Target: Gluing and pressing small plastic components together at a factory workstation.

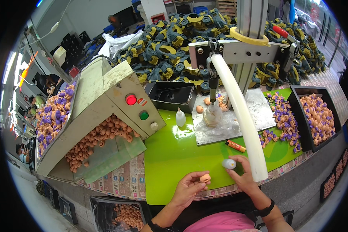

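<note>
Near the front edge of the bright green mat [168, 154], my left hand [185, 191] pinches a small peach-coloured hollow toy head [205, 178] between thumb and fingers. To its right, my right hand [243, 178] grips a small white squeeze bottle [229, 164], its round end facing up. The two hands are apart. The long white curved lever [239, 104] of a hand press passes just beside my right hand. Beyond the hands lies an orange-and-black tube [235, 145]. Under the press, a clear cup-shaped fixture [212, 116] stands on a metal plate [205, 137], with several toy heads [200, 109] behind it.
At left, a beige machine [104, 83] with red and green buttons holds many peach heads [100, 141]. Another white bottle [180, 117] stands near a black tray [170, 92]. Purple-and-peach figures [286, 123] lie beside a filled black bin [297, 96]. Toy vehicles [170, 46] are heaped behind.
</note>
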Tool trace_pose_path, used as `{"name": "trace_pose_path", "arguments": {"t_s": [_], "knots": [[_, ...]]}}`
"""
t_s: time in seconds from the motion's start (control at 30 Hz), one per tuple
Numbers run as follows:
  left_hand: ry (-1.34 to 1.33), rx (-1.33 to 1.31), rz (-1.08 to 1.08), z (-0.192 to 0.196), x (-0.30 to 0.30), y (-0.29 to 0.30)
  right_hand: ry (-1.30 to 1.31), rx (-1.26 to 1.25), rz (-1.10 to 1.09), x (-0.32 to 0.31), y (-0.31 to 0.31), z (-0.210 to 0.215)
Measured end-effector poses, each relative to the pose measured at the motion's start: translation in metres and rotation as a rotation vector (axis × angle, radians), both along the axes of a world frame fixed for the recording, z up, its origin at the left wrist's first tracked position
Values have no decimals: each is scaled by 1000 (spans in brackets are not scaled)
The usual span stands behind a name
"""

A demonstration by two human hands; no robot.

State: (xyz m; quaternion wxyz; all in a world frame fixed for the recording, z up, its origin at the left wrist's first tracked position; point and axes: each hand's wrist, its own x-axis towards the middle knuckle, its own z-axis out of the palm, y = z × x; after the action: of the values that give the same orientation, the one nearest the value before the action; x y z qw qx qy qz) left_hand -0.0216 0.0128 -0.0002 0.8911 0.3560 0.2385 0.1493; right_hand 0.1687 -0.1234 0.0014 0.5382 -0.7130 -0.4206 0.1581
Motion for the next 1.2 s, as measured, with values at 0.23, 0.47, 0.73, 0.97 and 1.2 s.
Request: {"name": "trace_pose_path", "arguments": {"t_s": [0.23, 0.47, 0.73, 0.97, 1.2], "knots": [[-44, 14, 16, 6, -2, 2, -70, 20, -63, -4, -6, 8], [-12, -7, 59, 3, -5, 1, -122, 57, -131, -11, -26, 3], [4, 16, 70, 11, -7, 2, -150, 115, -198, -20, -25, 11], [172, 190, 69, 31, -4, 13, -122, 132, -118, -22, -28, 13], [210, 182, 32, 40, 1, 43, -51, 127, -144, -23, -28, 24]]}}
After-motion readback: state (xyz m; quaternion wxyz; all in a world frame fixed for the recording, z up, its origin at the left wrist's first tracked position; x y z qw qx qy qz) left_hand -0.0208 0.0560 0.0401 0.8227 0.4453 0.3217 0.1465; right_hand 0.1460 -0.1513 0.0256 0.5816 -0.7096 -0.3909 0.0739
